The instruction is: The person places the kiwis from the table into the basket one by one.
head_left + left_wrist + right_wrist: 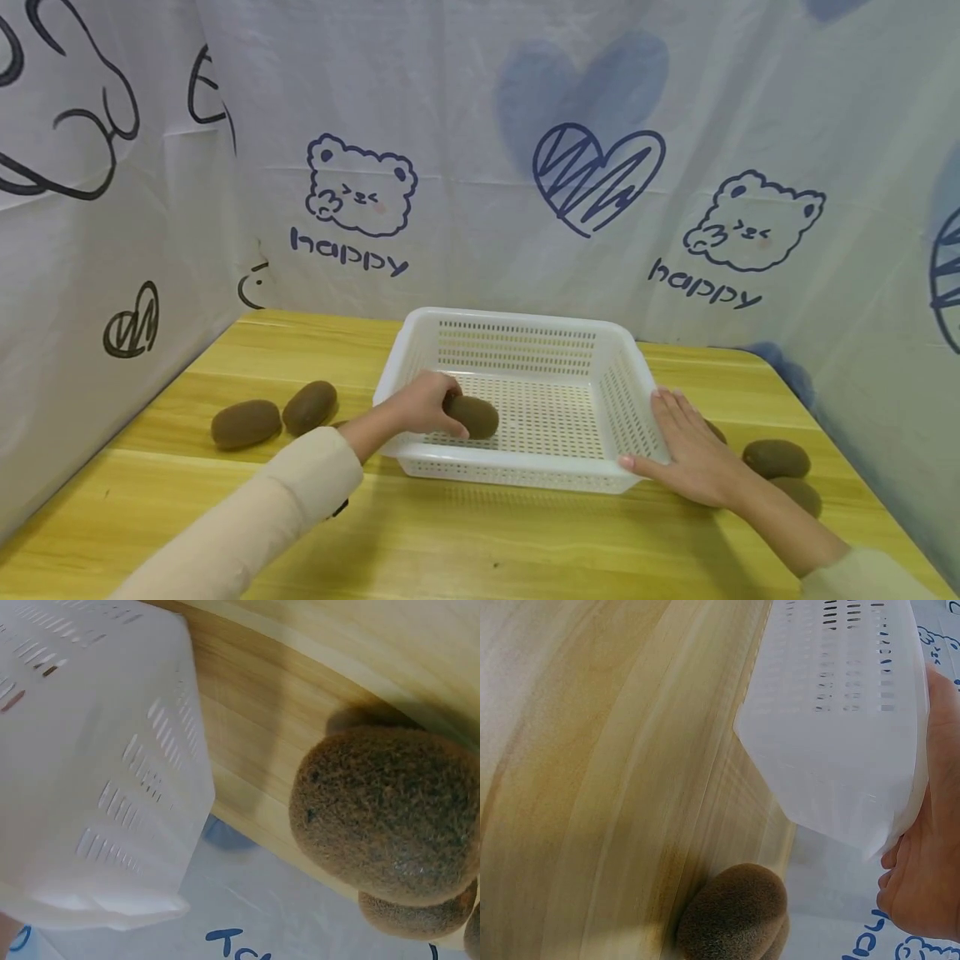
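Note:
A white plastic basket [525, 463] with slotted walls stands on the table. My left hand [423, 406] reaches over its left side and grips a brown kiwi [477, 418] between thumb and fingers, low inside the basket. On the right rim rests my right hand [696, 454], its fingers lying straight along the side and the thumb at the front corner. The right wrist view shows this hand [930, 877] against the basket's outer edge [832, 765]. The left hand is mostly out of frame in the left wrist view, where the basket's outer wall [112, 765] fills the left.
Left of the basket lie kiwis [246, 423] [310, 407], one partly behind the left wrist. More kiwis [777, 458] [798, 495] lie on the right near the right forearm, another partly hidden by that hand. A printed cloth [480, 250] hangs behind the wooden table [450, 550].

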A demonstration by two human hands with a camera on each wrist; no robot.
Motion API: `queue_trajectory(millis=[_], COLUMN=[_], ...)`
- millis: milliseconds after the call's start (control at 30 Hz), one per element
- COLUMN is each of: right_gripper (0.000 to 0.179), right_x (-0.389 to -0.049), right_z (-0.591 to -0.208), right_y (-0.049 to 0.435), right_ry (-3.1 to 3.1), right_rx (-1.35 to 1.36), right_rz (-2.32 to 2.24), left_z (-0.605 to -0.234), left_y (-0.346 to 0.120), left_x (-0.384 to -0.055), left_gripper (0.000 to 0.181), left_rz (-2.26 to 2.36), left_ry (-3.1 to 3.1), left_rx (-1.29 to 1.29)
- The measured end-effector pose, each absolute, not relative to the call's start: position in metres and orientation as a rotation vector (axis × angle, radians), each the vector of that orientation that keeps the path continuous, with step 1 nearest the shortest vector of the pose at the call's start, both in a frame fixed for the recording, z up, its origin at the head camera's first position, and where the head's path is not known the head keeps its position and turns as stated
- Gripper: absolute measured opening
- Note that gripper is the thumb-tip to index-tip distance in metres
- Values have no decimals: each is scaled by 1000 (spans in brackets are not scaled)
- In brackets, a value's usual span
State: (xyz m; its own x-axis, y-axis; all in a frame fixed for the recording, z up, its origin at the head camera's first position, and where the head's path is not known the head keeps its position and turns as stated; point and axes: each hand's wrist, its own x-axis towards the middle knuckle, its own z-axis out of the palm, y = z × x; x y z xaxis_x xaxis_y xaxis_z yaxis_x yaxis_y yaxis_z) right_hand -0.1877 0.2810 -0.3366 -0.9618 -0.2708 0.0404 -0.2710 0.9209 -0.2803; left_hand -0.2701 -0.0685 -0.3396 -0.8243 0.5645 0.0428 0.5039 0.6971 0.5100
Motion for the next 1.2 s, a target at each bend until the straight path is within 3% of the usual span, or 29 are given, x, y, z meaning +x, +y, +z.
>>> queue_trajectory(millis=[467, 667, 900, 1200], right_gripper=[103, 104, 104, 103], right_x=[-188, -188, -188, -188], right_z=[-337, -336, -336, -335], right_y=[282, 281, 281, 281], right_ry=[-3069, -3073, -3072, -3072], right_rx=[453, 448, 455, 460], right_rz=[448, 439, 450, 473], left_z=[-344, -344, -341, -335], left_y=[-62, -62, -68, -79], left_x=[-273, -272, -271, -264], left_gripper=[25, 31, 51, 48], left_rz=[501, 483, 623, 911], left_ry=[2687, 2674, 2672, 2821], left_rx=[816, 810, 811, 1019])
